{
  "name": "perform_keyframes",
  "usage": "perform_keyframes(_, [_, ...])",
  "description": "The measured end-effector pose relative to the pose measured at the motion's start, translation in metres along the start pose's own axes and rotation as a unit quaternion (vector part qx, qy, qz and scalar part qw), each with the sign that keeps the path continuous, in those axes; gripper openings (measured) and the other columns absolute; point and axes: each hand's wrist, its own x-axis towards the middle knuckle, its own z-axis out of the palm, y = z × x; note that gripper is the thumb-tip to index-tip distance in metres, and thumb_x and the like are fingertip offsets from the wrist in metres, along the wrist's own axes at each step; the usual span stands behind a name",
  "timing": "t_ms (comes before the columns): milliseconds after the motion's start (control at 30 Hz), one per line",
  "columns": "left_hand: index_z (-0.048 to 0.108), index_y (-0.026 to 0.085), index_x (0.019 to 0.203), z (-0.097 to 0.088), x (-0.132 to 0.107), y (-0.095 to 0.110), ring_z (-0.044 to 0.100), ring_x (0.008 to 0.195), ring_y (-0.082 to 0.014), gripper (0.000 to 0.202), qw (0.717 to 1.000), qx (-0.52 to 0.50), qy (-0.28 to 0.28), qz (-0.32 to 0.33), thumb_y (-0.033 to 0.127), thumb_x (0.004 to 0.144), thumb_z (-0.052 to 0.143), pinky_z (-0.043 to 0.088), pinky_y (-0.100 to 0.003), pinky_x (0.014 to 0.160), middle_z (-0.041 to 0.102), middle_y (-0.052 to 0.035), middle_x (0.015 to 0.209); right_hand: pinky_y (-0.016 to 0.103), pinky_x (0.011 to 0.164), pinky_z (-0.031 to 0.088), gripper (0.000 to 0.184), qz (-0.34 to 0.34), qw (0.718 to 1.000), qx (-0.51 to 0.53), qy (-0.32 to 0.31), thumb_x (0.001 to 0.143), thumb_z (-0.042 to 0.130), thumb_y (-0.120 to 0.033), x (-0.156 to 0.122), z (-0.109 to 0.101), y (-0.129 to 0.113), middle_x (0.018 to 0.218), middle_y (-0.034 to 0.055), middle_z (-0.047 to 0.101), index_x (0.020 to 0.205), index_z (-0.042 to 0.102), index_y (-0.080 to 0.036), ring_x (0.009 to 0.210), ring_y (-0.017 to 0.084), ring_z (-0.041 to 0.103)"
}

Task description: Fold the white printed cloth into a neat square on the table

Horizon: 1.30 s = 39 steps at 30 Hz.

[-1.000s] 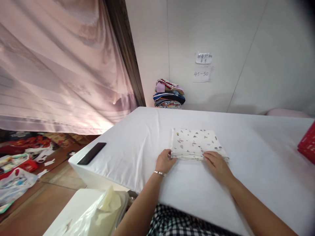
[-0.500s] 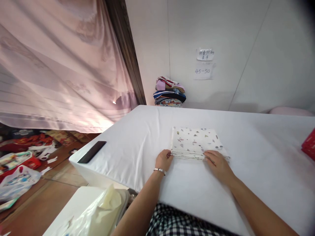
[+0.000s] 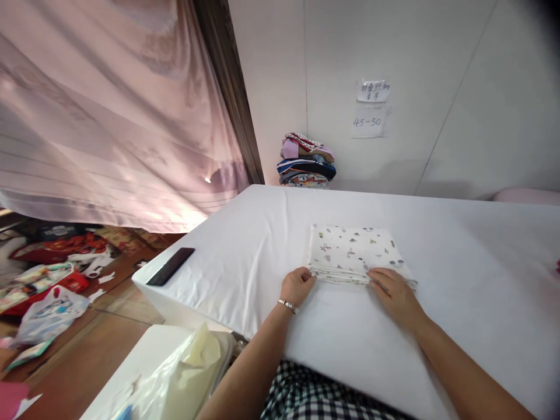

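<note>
A folded white cloth (image 3: 350, 248) with small printed shapes lies flat on the white-covered table (image 3: 245, 251), its stacked layers showing along the near edge. My left hand (image 3: 297, 286), with a bracelet at the wrist, pinches the cloth's near left corner between thumb and fingers. Toward the right end of that same edge, my right hand (image 3: 396, 294) has its fingers on top of the cloth and its thumb at the layered side, closed on the fold.
A dark flat phone-like object (image 3: 170, 266) lies at the table's left corner. Folded fabrics (image 3: 306, 160) are piled by the wall beyond the far edge. Below left stands a white surface with a plastic bag (image 3: 188, 361). Bags and boxes clutter the floor beside a pink curtain (image 3: 131, 116).
The view has shifted slightly, so everything sits a little differently in frame. Both hands keep the same hold on the cloth's near edge, and the cloth looks unchanged.
</note>
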Motion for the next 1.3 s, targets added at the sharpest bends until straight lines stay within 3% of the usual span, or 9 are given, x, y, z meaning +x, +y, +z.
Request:
perform_keyframes(400, [0.061,0.019,0.065,-0.005,0.014,0.007,0.050,0.058,-0.0109,0.012,0.997,-0.003,0.016,-0.082,0.024,0.068,0.050,0.031,-0.021,0.052,0.058,0.0019,0.059,0.044,0.092,0.042,0.029,0.012,1.000,0.018,-0.009,0.086,0.043,-0.033,-0.001,-0.002,-0.001,0.112,0.0059,0.060,0.104,0.063,-0.024,0.105,0.024,0.052])
perform_keyframes(700, [0.063,0.019,0.071,-0.012,0.008,0.005,0.053,0.059,-0.0100,0.013,0.996,-0.048,0.007,-0.070,0.024,0.071,0.051,0.035,-0.020,0.054,0.061,0.0027,0.062,0.044,0.092,0.042,0.028,0.010,1.000,0.018,-0.013,0.086,0.043,-0.031,-0.001,-0.001,0.001,0.112,0.0059,0.060,0.104,0.063,-0.023,0.105,0.023,0.052])
perform_keyframes(867, [0.063,0.020,0.080,-0.015,-0.003,0.003,0.053,0.061,-0.0108,0.020,0.998,-0.011,-0.005,-0.057,0.037,0.071,0.057,0.035,-0.020,0.055,0.062,0.0018,0.068,0.044,0.092,0.042,0.027,0.008,1.000,0.019,-0.011,0.085,0.044,-0.031,0.000,-0.002,0.001,0.111,0.0057,0.060,0.102,0.063,-0.023,0.104,0.023,0.052])
perform_keyframes(1000, [0.061,0.020,0.076,-0.014,-0.007,0.004,0.054,0.062,-0.0118,0.029,0.998,0.019,-0.001,-0.057,0.048,0.072,0.056,0.033,-0.021,0.054,0.062,0.0007,0.069,0.044,0.092,0.042,0.027,0.010,1.000,0.014,-0.019,0.085,0.044,-0.030,-0.001,-0.001,0.002,0.112,0.0056,0.059,0.103,0.062,-0.022,0.105,0.023,0.052])
perform_keyframes(1300, [0.059,0.020,0.073,-0.003,-0.001,0.008,0.056,0.066,-0.0131,0.021,0.997,0.059,0.015,-0.055,0.041,0.073,0.058,0.033,-0.022,0.058,0.063,0.0007,0.070,0.044,0.094,0.041,0.028,0.015,0.999,0.021,-0.021,0.085,0.044,-0.032,-0.001,-0.001,0.001,0.113,0.0059,0.059,0.103,0.063,-0.022,0.106,0.023,0.052])
